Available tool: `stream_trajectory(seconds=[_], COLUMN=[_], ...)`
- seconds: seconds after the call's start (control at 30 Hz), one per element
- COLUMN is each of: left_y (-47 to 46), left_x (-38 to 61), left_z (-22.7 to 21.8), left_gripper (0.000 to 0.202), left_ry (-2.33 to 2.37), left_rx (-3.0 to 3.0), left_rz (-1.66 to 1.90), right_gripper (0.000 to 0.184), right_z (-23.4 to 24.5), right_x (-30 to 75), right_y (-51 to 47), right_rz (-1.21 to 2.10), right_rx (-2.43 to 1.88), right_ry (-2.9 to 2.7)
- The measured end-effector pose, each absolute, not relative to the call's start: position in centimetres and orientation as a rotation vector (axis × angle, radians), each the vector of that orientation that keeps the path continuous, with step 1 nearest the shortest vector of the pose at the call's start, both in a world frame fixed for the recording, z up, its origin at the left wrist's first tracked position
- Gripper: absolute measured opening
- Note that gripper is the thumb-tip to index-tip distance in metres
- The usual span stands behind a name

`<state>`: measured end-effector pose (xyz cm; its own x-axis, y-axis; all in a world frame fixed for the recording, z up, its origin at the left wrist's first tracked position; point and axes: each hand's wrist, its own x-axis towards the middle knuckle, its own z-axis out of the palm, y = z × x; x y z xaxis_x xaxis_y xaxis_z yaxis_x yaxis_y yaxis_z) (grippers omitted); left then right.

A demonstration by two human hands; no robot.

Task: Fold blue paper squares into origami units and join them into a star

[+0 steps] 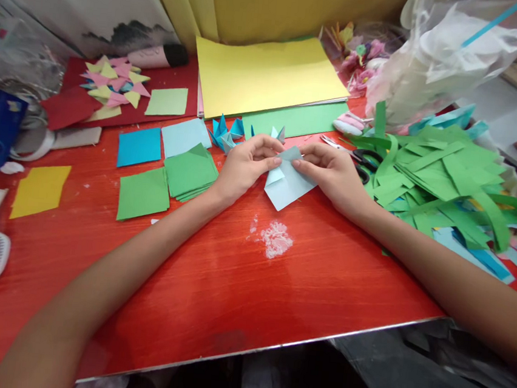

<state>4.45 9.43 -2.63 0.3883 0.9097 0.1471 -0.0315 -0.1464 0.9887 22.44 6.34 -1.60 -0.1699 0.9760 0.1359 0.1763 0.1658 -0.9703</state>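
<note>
A light blue sheet of origami paper (289, 188), partly folded, is held up between both hands above the red table. My left hand (247, 163) pinches its upper left edge with thumb and fingers. On the opposite edge, my right hand (333, 174) pinches it the same way. A small folded flap shows near the left thumb. Just behind the left hand stand folded blue paper pieces (225, 133). A stack of green paper squares (190, 172) lies beside the left wrist, with a light blue square (185, 137) behind it.
Green paper strips (447, 175) are heaped on the right, near black-handled scissors (366, 160). Large yellow sheets (270, 76) lie at the back. On the left are a blue square (139, 146), a yellow square (40, 191) and pink-and-yellow folded pieces (116, 79). The table's front edge (262, 349) runs below.
</note>
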Motion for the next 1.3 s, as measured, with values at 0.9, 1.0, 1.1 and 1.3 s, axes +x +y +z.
stream_trajectory(seconds=[0.9,1.0,1.1,1.3], left_y=[9.62,9.74,9.77,9.76], left_x=[4.17,4.05,4.02,4.02], left_z=[-2.35,-2.18,-1.94,-1.85], left_gripper=[0.024,0.032,0.032,0.022], left_ry=[0.822,0.793,0.822,0.839], left_rx=[1.339,1.362,1.363,1.295], left_rz=[0.937,0.899,0.837,0.8], right_gripper=[0.026,0.026,0.027,0.026], right_z=[-1.96,-2.18,-2.37,-2.24], right_x=[22.5,22.6,22.68,22.5], right_y=[5.73,5.89,5.98,5.85], right_rz=[0.676,0.6,0.523,0.357], right_rx=[-1.152,-1.154,-1.151,-1.131], right_ry=[-1.693,-1.669,-1.681,-1.79])
